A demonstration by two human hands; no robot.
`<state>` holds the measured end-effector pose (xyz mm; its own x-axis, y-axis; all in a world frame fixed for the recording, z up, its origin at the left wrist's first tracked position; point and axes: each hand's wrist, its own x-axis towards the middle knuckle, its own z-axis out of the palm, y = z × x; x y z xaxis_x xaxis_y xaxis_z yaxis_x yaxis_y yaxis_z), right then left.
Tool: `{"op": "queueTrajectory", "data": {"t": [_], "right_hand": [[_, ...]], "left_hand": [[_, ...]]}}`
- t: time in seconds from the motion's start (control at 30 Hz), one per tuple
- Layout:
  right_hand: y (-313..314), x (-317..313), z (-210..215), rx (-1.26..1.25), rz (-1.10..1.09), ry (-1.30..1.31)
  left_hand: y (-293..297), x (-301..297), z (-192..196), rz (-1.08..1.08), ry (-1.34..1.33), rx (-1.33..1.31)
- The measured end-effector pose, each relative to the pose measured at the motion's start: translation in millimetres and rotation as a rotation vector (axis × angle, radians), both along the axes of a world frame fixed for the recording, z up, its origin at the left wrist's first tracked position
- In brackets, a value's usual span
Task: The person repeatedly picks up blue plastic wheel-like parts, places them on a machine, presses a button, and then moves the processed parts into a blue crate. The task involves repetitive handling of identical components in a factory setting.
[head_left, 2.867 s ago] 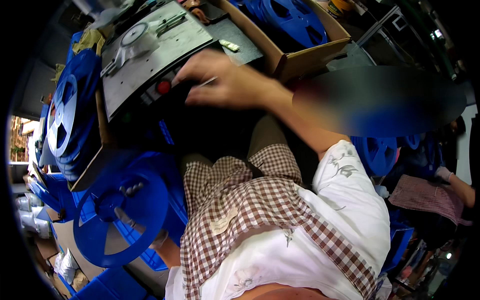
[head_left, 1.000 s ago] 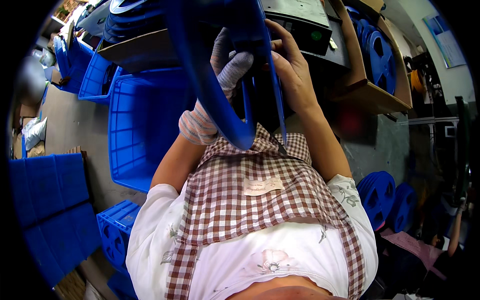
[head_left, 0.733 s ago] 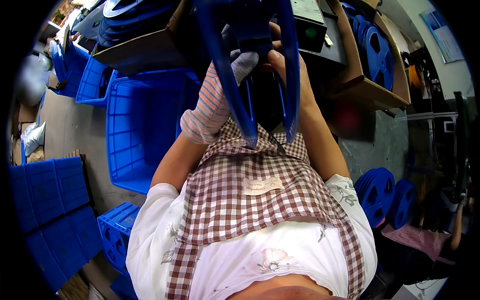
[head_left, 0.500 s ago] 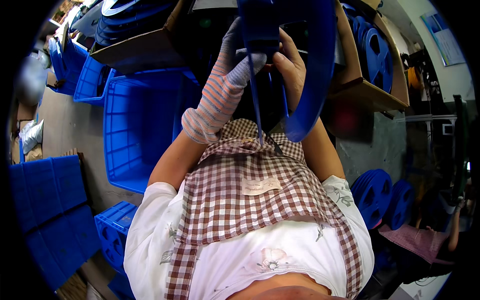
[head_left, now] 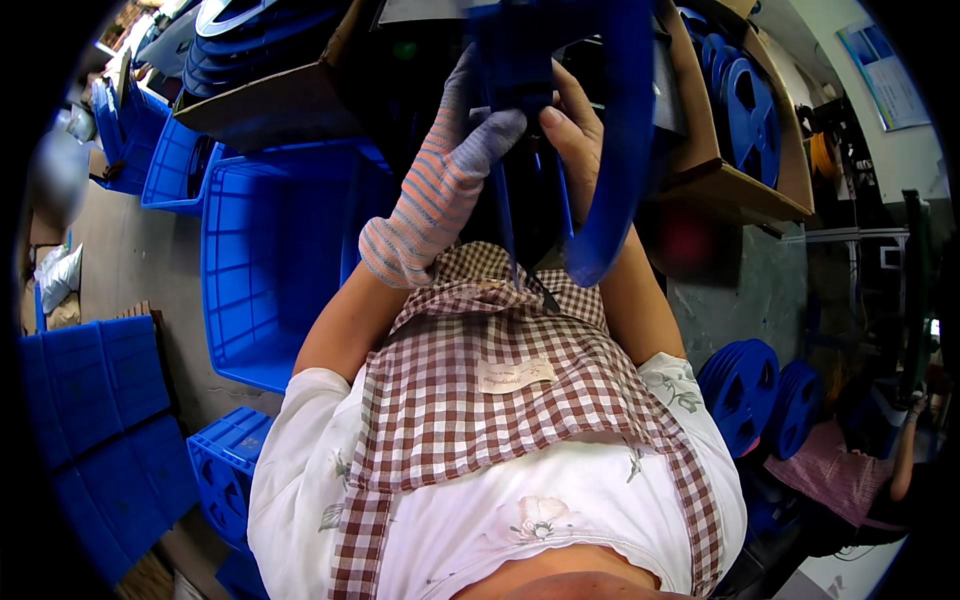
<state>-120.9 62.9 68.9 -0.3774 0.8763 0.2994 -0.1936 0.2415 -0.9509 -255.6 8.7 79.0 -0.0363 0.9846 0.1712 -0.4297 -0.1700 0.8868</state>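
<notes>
A blue plastic reel (head_left: 622,170) stands edge-on in front of my chest, its two flanges apart and its hub (head_left: 518,70) between them. My left hand (head_left: 452,160), in a striped grey and orange knit glove, grips the hub area from the left, thumb pressed to its lower side. Bare, my right hand (head_left: 580,135) closes on the same hub from the right, partly hidden behind the near flange. The reel's top runs out of the picture, and dark shadow hides what lies behind it.
An open blue crate (head_left: 290,260) stands at my left. Cardboard boxes with blue reels sit at far left (head_left: 265,105) and far right (head_left: 745,190). More reels (head_left: 740,395) stand low on the right, near another person in a pink top (head_left: 830,465). Stacked blue crates (head_left: 105,420) are lower left.
The reel has tilted slightly and shifted a little left in the picture. Both hands keep their hold on it, and the whole view has moved slightly.
</notes>
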Motion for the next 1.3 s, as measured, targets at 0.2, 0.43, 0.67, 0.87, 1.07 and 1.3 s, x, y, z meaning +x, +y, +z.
{"op": "queueTrajectory", "data": {"t": [0.2,0.43,0.67,0.87,1.07,1.3], "right_hand": [[3,-1,0,-0.05,0.019,0.044],[3,1,2,-0.019,0.012,-0.004],[2,0,-3,-0.023,0.017,-0.003],[0,0,-1,-0.03,-0.002,-0.043],[0,-1,-4,-0.027,-0.022,-0.046],[0,0,-7,0.014,-0.046,-0.044]], "left_hand": [[-1,3,-12,0.047,-0.132,0.019],[1,2,-12,-0.012,-0.173,0.029],[0,3,-9,0.031,-0.093,0.04],[0,-1,-10,0.007,-0.051,0.098],[1,-2,-8,-0.01,-0.063,0.128],[3,0,-6,0.027,0.049,0.083]]}}
